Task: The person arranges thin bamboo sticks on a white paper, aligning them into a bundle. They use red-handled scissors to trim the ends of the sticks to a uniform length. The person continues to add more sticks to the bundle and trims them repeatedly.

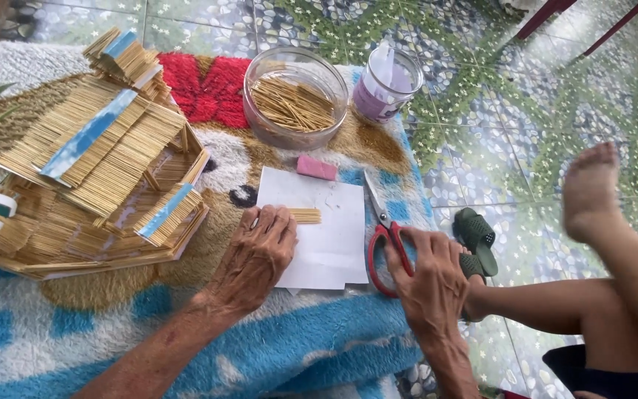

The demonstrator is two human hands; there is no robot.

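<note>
My left hand (258, 253) rests palm down on a white sheet of paper (330, 236), its fingertips against a short row of thin wooden sticks (306, 216) lying on the sheet. My right hand (428, 275) is closing over the red handles of a pair of scissors (383, 233) that lie on the rug beside the paper, blades pointing away. A pink eraser-like block (317, 168) sits just above the paper.
A model house of wooden sticks (101, 162) stands at the left on a patterned rug (112, 332). A glass bowl of sticks (295, 100) and a clear cup (387, 83) are beyond. My bare leg (614, 258) and green sandals (477, 240) lie on the tiled floor at right.
</note>
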